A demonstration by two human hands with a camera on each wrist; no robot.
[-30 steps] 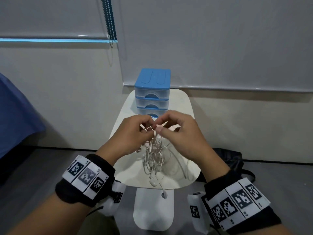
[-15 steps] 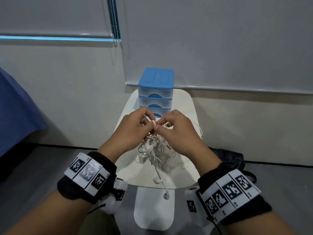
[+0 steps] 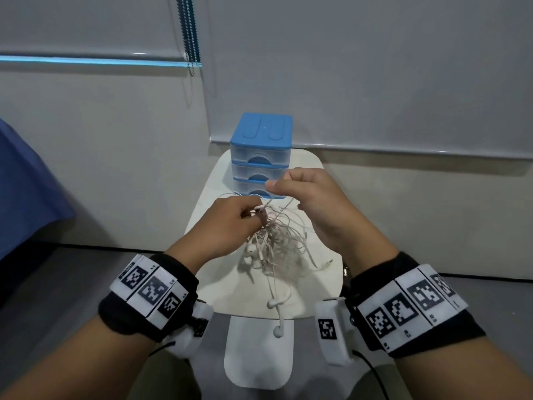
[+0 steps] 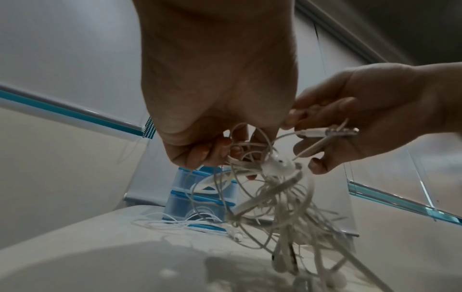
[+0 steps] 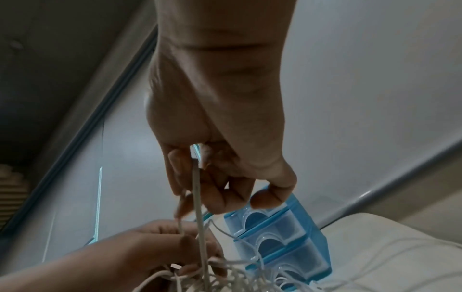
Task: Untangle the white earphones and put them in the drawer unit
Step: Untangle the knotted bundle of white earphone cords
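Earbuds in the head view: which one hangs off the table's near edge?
The lowest earbud, dangling on its cord below the near edge of the table. The other earbud near it and those in the bundle lie over the tabletop.

Drawer unit [image 3: 261, 157] at table [image 3: 323, 287] far edge. Earphones [image 3: 277, 241] tangle in front, held above the tabletop between left hand [image 3: 230, 223] and right hand [image 3: 311, 203]. One earbud [image 3: 278, 332] hangs past near edge.

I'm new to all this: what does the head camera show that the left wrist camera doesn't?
Only the head view: both wristbands, the whole table, an earbud dangling off its front edge, the drawer unit top. Only the left wrist view: a plug in the right hand, seen from below. Both: the left hand holding the earphones.
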